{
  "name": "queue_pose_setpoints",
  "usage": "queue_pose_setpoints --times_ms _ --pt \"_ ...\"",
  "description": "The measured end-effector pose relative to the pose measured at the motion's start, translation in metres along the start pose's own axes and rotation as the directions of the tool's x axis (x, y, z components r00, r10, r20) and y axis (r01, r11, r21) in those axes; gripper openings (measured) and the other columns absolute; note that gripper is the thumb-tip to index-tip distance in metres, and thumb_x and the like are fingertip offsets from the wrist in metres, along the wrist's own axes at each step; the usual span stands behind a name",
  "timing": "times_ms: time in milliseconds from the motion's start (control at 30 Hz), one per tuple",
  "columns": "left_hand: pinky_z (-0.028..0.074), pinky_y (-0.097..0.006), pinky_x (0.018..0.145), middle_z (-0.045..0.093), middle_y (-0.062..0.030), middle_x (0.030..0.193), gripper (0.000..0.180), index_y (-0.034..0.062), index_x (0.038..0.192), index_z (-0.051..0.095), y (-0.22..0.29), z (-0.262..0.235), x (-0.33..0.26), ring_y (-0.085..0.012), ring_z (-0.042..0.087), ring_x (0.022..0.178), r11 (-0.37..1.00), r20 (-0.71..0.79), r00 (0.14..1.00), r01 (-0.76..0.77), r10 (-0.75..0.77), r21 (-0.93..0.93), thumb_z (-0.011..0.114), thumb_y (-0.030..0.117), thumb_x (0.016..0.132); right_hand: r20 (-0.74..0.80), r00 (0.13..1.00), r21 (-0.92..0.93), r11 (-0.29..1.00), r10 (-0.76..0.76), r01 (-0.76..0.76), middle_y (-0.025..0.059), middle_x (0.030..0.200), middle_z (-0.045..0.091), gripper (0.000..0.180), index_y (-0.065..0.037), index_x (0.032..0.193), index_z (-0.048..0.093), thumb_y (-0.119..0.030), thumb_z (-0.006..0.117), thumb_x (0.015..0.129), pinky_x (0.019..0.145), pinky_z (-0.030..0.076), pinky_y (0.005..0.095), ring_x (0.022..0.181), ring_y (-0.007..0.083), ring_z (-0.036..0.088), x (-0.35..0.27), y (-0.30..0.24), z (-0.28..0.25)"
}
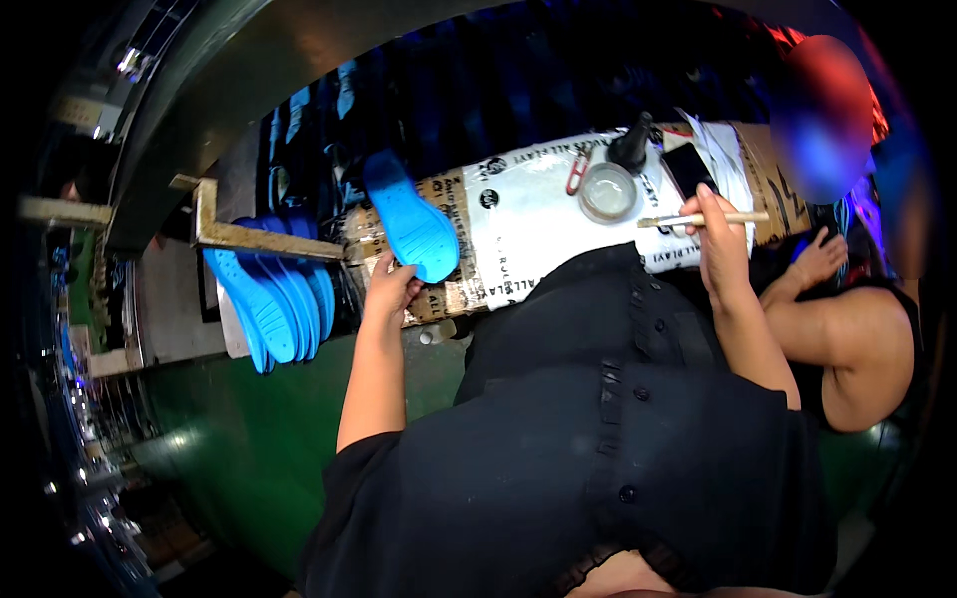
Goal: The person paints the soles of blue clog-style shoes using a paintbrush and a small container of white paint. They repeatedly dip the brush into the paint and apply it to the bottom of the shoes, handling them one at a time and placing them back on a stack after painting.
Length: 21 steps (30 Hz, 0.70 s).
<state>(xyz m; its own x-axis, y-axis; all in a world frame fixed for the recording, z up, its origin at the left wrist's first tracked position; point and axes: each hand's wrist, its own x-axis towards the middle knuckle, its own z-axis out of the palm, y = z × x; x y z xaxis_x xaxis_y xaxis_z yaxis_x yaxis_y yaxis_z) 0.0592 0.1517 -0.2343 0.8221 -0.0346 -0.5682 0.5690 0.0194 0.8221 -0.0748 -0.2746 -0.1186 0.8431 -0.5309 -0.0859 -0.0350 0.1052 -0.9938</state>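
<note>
Left hand (390, 291) pinching the blue insole (414, 224) by one end, upper left of centre, right hand (720, 239) gripping the paintbrush (750, 216) upper right, whose tip, if overloaded, could drip on the white sheet (528, 224).

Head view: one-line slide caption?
Left hand holding a blue insole; right hand holding a brush near a round container.

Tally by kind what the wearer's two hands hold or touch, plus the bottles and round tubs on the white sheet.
Blue insole: 1
Wooden-handled brush: 1
Dark bottle: 1
Round clear tub: 1
Total: 4
</note>
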Motion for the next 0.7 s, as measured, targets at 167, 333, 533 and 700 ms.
queue_pose_setpoints --times_ms 167,333,533,700 --pt "0.038 -0.025 0.047 0.055 -0.005 0.074 0.017 0.0052 0.094 0.05 0.012 0.003 -0.042 -0.015 0.047 0.055 0.823 0.302 0.936 0.314 -0.183 -0.474 0.057 0.009 0.078 -0.002 1.0 0.041 0.999 0.016 -0.016 0.0027 0.068 0.056 0.031 -0.003 0.072 0.061 -0.026 0.055 0.091 0.062 0.037 0.0221 0.063 0.0084 0.047 0.001 -0.001 0.0" --pt "0.055 -0.029 0.061 0.056 -0.0083 0.095 0.042 0.0058 0.12 0.04 0.018 0.067 -0.091 -0.0157 0.058 0.069 0.889 0.219 0.948 -0.112 0.229 -0.445 0.056 0.009 0.081 0.066 0.997 0.085 0.996 -0.041 0.036 0.0046 0.074 0.059 0.031 -0.002 0.073 0.061 -0.027 0.056 0.091 0.064 0.04 0.0232 0.066 0.0092 0.048 0.004 -0.013 0.005" --pt "0.047 -0.031 0.083 0.052 -0.0126 0.11 0.048 -0.0005 0.124 0.036 0.037 0.129 -0.123 -0.0189 0.055 0.096 0.823 0.146 0.816 -0.567 0.56 0.011 0.061 0.007 0.083 0.206 0.964 -0.02 0.985 -0.166 0.173 0.0037 0.074 0.062 0.033 -0.002 0.076 0.065 -0.028 0.054 0.092 0.064 0.045 0.0236 0.068 0.0093 0.055 -0.006 -0.042 0.021" --pt "0.051 -0.028 0.067 0.053 -0.0139 0.108 0.05 -0.0014 0.126 0.033 0.054 0.158 -0.121 -0.0174 0.058 0.087 0.686 0.207 0.695 -0.717 0.688 0.127 0.06 0.007 0.085 0.379 0.77 -0.2 0.767 -0.514 0.61 0.0071 0.062 0.06 0.029 -0.002 0.067 0.064 -0.02 0.057 0.088 0.063 0.046 0.0305 0.063 0.0167 0.058 -0.02 -0.06 0.041"
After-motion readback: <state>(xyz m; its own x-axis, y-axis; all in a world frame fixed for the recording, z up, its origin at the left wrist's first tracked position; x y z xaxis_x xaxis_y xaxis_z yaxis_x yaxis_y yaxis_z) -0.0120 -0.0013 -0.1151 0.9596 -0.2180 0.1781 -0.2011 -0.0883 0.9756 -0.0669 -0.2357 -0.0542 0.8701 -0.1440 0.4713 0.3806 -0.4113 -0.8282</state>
